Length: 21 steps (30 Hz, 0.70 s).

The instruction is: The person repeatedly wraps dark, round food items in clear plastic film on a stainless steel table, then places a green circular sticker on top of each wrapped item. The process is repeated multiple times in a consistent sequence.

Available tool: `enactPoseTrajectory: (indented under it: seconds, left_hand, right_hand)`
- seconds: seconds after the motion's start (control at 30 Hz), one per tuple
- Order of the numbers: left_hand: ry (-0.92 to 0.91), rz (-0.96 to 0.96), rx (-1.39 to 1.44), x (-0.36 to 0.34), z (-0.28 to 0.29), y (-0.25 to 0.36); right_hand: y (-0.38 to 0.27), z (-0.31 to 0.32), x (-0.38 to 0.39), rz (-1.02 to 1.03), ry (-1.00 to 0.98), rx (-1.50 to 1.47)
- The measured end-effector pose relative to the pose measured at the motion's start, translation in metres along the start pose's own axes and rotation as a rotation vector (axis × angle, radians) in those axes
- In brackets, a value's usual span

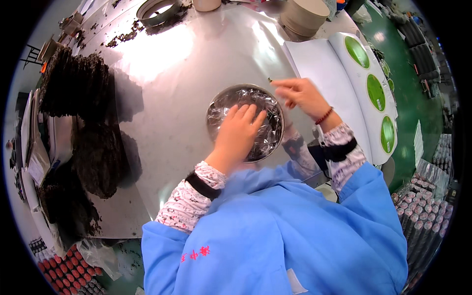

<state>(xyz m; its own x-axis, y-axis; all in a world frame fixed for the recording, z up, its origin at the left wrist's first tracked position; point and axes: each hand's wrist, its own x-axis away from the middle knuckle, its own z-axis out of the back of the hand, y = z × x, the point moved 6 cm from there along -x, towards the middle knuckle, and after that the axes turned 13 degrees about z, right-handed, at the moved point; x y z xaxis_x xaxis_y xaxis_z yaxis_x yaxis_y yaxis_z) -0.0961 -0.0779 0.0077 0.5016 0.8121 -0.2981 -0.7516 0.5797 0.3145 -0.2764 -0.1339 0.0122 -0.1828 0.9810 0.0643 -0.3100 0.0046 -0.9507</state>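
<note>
See closest a blue coat (236, 221). See next the left hand (238, 137), palm down, fingers spread and not clenched, over clear wrap (265, 136) in a round bowl (216, 97). Cannot tell about any hold under the palm. Find the bowl just past the coat, upright on the shiny desk (172, 142). See the right hand (303, 96) by the bowl's far right edge, seeming to pinch a tiny dark bit (270, 79) in its fingertips.

Could drop the bit through a loose pinch or a quick swing, and lose it in the wrap. Could tip or slide the bowl by pushing hard on one side, and spill the wrap.

Spot dark stacks (101, 160) to the left; could get crumbs off them with a bump. Spot a white sheet (322, 64) to the right, with green ovals (376, 92); could crease it with the right arm.

Farther off, see a ring (156, 21) and a tan tub (305, 19).
</note>
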Motion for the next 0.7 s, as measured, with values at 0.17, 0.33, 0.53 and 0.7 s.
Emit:
enactPoseTrajectory:
  seconds: [0.17,0.33,0.53,0.7]
  left_hand:
    - [-0.057,0.03,-0.014,-0.001,-0.003,0.005]
    - [-0.124,0.093,0.135,0.003,0.005,0.002]
    - [-0.209,0.13,0.108,0.005,0.002,-0.005]
    - [-0.239,0.136,0.069,0.003,-0.005,-0.001]
  right_hand:
    - [0.018,-0.031,-0.009,0.269,-0.093,0.415]
    - [-0.001,-0.054,-0.007,0.253,0.009,1.062]
    - [-0.017,-0.037,-0.002,0.247,-0.033,0.8]
    - [0.004,-0.044,0.038,0.121,-0.011,0.667]
